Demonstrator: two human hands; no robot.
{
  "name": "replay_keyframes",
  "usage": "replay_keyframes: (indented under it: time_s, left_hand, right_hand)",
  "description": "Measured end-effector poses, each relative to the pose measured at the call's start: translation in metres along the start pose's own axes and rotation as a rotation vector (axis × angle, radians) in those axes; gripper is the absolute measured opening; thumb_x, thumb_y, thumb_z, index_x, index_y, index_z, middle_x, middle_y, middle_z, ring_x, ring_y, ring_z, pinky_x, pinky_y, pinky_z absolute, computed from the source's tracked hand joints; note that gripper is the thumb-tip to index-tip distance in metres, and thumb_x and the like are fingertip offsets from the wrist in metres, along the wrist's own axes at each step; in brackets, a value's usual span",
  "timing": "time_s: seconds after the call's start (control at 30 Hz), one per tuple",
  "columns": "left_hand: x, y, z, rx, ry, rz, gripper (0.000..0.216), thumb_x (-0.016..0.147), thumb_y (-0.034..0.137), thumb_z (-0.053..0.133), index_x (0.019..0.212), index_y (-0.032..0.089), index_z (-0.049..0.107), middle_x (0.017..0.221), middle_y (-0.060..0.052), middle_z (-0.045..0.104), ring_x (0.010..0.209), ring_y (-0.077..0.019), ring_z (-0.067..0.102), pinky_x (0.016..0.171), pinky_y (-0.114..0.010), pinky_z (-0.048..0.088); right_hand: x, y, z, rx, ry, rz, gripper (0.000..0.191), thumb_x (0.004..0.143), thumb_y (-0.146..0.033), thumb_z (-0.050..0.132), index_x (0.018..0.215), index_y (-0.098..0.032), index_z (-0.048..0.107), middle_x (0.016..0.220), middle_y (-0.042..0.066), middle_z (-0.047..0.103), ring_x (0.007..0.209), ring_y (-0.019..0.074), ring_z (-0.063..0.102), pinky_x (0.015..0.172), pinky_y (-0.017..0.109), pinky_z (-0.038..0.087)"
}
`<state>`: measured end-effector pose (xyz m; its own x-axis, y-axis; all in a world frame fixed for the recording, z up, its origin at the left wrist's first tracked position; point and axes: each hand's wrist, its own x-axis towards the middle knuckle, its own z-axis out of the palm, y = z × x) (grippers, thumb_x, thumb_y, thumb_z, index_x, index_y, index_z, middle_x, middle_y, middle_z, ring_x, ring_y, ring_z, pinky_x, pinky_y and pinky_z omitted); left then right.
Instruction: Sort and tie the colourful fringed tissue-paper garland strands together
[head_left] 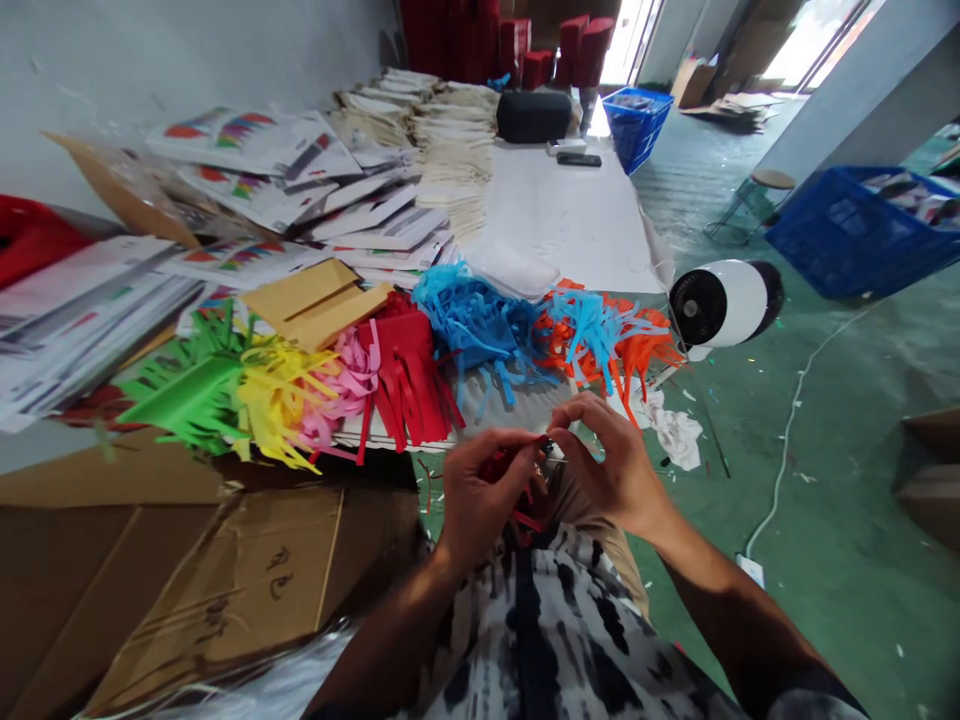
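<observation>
Low over my lap, my left hand is closed, pinching a red fringed piece whose strips hang below the fingers. My right hand meets it fingertip to fingertip in a closed pinch. Between them shows a small dark bit, too small to name. Along the table's near edge lie fringed bundles: green, yellow, pink, red and blue. Farther right, light blue strips lie over orange ones.
Stacked printed packets and cream bundles cover the table's left and back. A black case and a phone lie behind. A white fan stands right, near blue crates. Cardboard boxes sit at lower left.
</observation>
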<state>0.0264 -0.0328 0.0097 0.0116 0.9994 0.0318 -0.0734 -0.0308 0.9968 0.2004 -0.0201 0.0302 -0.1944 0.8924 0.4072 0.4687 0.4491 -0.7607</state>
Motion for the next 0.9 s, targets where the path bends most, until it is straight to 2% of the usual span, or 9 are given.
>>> replay_keyframes:
  time_s: [0.3, 0.43, 0.57, 0.77, 0.9]
  left_hand:
    - [-0.003, -0.001, -0.001, 0.026, 0.013, 0.062, 0.010, 0.089, 0.031, 0.078, 0.090, 0.022, 0.081, 0.076, -0.001, 0.077, 0.065, -0.0150, 0.072, 0.061, -0.022, 0.055]
    - [-0.005, -0.003, 0.002, 0.048, 0.018, 0.135, 0.008, 0.090, 0.030, 0.077, 0.092, 0.022, 0.081, 0.079, -0.001, 0.076, 0.066, -0.0139, 0.070, 0.063, -0.023, 0.055]
    - [-0.006, -0.008, 0.003, 0.074, 0.043, 0.158, 0.007, 0.091, 0.028, 0.076, 0.093, 0.022, 0.080, 0.080, -0.001, 0.076, 0.068, -0.0135, 0.071, 0.065, -0.022, 0.055]
    - [-0.005, -0.010, 0.005, 0.048, -0.031, 0.167, 0.009, 0.093, 0.028, 0.074, 0.094, 0.019, 0.078, 0.075, 0.000, 0.075, 0.063, -0.0113, 0.069, 0.061, -0.019, 0.054]
    - [-0.004, -0.007, 0.006, 0.037, -0.029, 0.160, 0.011, 0.091, 0.029, 0.077, 0.090, 0.018, 0.077, 0.077, 0.000, 0.075, 0.063, -0.0108, 0.069, 0.061, -0.019, 0.054]
  right_hand:
    - [-0.006, -0.001, 0.005, 0.010, 0.024, -0.004, 0.008, 0.105, -0.030, 0.059, 0.098, -0.026, 0.059, 0.094, 0.002, 0.066, 0.090, 0.0187, 0.063, 0.080, 0.034, 0.050]
    - [-0.010, -0.003, 0.007, 0.050, 0.032, 0.056, 0.012, 0.107, -0.031, 0.055, 0.097, -0.025, 0.058, 0.091, 0.002, 0.064, 0.086, 0.0177, 0.062, 0.077, 0.032, 0.049]
    - [-0.013, -0.003, 0.008, 0.113, 0.003, 0.124, 0.011, 0.107, -0.034, 0.056, 0.101, -0.025, 0.060, 0.095, 0.002, 0.066, 0.088, 0.0179, 0.063, 0.081, 0.032, 0.049]
    - [-0.017, 0.002, 0.008, 0.112, 0.014, 0.112, 0.013, 0.108, -0.033, 0.054, 0.098, -0.025, 0.056, 0.093, 0.001, 0.061, 0.086, 0.0167, 0.058, 0.079, 0.031, 0.047]
    - [-0.020, 0.005, 0.009, 0.165, 0.017, 0.160, 0.013, 0.107, -0.034, 0.055, 0.099, -0.025, 0.059, 0.093, 0.001, 0.062, 0.086, 0.0164, 0.059, 0.080, 0.031, 0.047]
